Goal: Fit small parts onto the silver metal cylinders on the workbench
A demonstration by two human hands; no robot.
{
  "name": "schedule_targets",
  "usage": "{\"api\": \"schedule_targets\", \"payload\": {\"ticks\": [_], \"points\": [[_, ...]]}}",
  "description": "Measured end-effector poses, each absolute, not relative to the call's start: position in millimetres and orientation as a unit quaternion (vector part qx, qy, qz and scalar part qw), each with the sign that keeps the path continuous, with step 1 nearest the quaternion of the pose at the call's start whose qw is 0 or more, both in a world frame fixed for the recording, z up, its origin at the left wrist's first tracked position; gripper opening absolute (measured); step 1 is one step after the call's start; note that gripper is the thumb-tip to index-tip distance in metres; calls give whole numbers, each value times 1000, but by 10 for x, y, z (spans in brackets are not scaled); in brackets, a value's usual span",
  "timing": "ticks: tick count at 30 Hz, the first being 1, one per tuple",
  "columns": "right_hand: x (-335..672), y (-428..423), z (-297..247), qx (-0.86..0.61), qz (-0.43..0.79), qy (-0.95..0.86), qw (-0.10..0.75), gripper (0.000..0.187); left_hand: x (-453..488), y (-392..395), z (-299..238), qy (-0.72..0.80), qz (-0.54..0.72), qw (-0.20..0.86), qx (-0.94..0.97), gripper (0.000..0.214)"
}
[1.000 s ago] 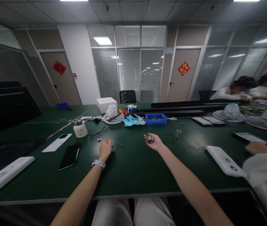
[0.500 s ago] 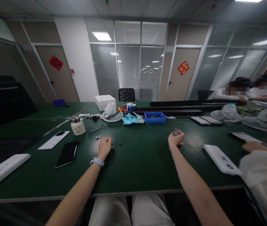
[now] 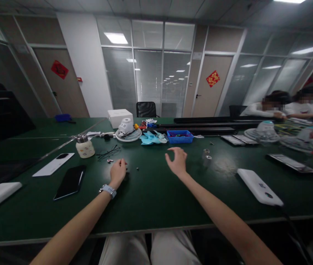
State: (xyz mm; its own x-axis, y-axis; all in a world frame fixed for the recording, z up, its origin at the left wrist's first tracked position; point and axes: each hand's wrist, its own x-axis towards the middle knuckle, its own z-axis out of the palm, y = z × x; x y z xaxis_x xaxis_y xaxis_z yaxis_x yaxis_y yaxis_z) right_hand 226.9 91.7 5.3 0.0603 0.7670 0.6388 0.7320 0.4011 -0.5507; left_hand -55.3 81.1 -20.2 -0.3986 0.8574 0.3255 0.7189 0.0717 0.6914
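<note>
My left hand (image 3: pixel 118 173), with a watch (image 3: pixel 108 190) on its wrist, is closed just above the table; whatever its fingers hold is hidden. A small white and dark piece (image 3: pixel 110 161) lies just beyond it, and a tiny round metal piece (image 3: pixel 137 168) lies to its right. Near the middle, my right hand (image 3: pixel 177 162) is open, thumb and fingers apart with nothing between them. To its right, two small silvery cylinders stand on the table, the farther cylinder (image 3: pixel 206 151) behind the nearer cylinder (image 3: pixel 207 159).
On the left are a phone (image 3: pixel 70 182), a white phone-like slab (image 3: pixel 53 165), a jar (image 3: pixel 85 148) and eyeglasses (image 3: pixel 109 152). Farther back are fan parts (image 3: pixel 128 134), blue fan blades (image 3: pixel 153 138) and a blue tray (image 3: pixel 180 137). A white device (image 3: pixel 259 187) lies right; people sit beyond.
My right hand has let go of the metal cylinders, opened and moved left, leaving them standing on the table. My left hand stays closed in nearly the same place. The nearby person's arm has withdrawn.
</note>
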Motion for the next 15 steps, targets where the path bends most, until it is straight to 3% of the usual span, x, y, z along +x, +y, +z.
{"api": "schedule_targets", "payload": {"ticks": [3,6,10,15], "points": [[1696,978,-44,-461,172,-807,327,43,-577,898,-216,728,407,92,544,39],[1275,1095,-168,-463,205,-824,255,44,-591,944,-209,723,399,102,555,38],[1184,1112,-197,-456,207,-826,260,23,-588,934,-192,699,389,132,586,38],[2149,982,167,-391,143,-860,296,20,-602,929,-203,682,385,160,601,43]]}}
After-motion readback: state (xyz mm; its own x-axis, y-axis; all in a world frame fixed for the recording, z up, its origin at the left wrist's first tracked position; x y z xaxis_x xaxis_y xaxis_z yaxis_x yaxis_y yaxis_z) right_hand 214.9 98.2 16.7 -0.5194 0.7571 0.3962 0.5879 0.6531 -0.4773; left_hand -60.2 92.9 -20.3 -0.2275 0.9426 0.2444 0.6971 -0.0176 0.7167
